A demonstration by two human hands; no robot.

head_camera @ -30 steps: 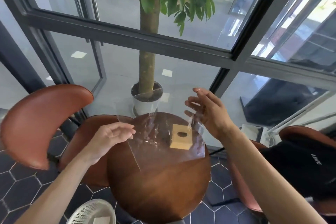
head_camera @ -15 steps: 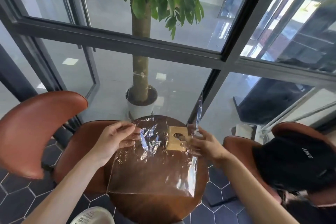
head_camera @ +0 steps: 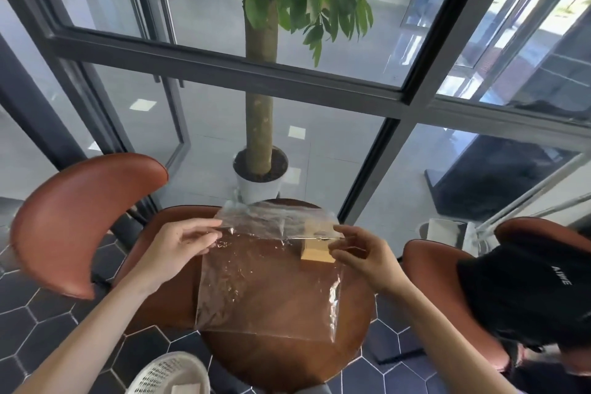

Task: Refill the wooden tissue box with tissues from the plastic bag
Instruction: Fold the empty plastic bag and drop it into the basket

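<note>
I hold the plastic bag above the surface, left hand and right hand each pinching a corner at its folded top edge, apparently to flatten it. It looks empty. The wooden tissue box sits behind it, beside my right hand.

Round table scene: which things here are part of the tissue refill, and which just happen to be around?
Part of the job:
plastic bag, held by left hand and right hand
wooden tissue box

Just around:
round table
potted tree
brown chair
white basket
</note>
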